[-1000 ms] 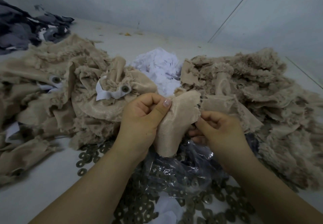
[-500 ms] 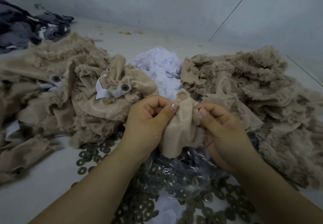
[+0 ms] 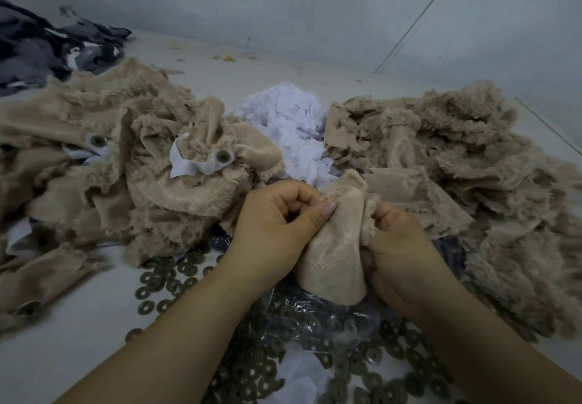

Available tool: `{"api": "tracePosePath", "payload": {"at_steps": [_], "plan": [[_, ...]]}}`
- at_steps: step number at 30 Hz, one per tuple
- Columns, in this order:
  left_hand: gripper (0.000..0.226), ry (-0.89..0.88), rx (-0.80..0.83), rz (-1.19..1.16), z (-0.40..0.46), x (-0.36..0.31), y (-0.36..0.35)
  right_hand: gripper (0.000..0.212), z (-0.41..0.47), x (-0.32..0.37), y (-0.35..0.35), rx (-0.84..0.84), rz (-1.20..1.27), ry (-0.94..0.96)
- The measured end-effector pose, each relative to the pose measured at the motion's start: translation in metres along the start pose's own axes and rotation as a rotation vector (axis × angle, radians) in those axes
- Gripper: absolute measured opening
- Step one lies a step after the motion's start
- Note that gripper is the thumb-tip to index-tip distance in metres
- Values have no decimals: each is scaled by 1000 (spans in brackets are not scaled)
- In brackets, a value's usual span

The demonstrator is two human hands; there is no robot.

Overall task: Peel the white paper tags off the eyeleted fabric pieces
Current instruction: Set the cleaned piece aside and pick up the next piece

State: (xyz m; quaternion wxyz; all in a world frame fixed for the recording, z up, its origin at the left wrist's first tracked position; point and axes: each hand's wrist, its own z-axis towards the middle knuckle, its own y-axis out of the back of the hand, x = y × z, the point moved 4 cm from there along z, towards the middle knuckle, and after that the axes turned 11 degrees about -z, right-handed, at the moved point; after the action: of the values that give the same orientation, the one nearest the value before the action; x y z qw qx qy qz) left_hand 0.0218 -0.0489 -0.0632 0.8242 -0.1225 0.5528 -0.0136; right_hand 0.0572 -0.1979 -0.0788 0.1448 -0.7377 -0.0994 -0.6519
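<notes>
Head view, nearest edge: dark metal washers (image 3: 176,281) scattered over the pale table (image 3: 63,356), many heaped on a crinkled clear plastic bag (image 3: 315,318) under the forearms, with a white paper scrap (image 3: 299,372) among them. Just above, both hands bunching one beige fabric piece (image 3: 333,255): left hand (image 3: 271,230) with fingers curled tight and thumb pressed flat on the cloth, right hand (image 3: 400,243) with fingers folded around its other edge; no tag or eyelet visible on it. Crowding the left side, a heap of furry beige pieces (image 3: 94,158), one with a white paper tag (image 3: 192,164) and an eyelet (image 3: 223,156) showing. Crowding the right side, a second beige heap (image 3: 456,167). Between them, farther back, a pile of white paper tags (image 3: 289,123). Beyond, bare tabletop up to the grey wall (image 3: 283,0); dark grey cloth (image 3: 47,51) in the far left corner.
</notes>
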Motion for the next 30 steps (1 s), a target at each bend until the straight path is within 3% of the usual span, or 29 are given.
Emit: {"api": "tracePosePath", "payload": {"at_steps": [5,12,16,20,24,30], "plan": [[9,10,-5,2,0,2,0,30,-1,2,-1,8,18,124],[10,-4,17,120,0,3,-1,13,-6,4,0,-96,-36,152],[9,-24,21,153,-1,1,-1,30,-11,7,1,-148,-63,128],[18,-49,0,187,-1,1,-1,13,-12,9,2,-161,-14,130],[12,-60,33,224,-4,-4,-5,45,-13,14,2,-151,-246,282],[11,82,11,62,-3,2,-3,22,-6,5,6,-168,-100,179]]}}
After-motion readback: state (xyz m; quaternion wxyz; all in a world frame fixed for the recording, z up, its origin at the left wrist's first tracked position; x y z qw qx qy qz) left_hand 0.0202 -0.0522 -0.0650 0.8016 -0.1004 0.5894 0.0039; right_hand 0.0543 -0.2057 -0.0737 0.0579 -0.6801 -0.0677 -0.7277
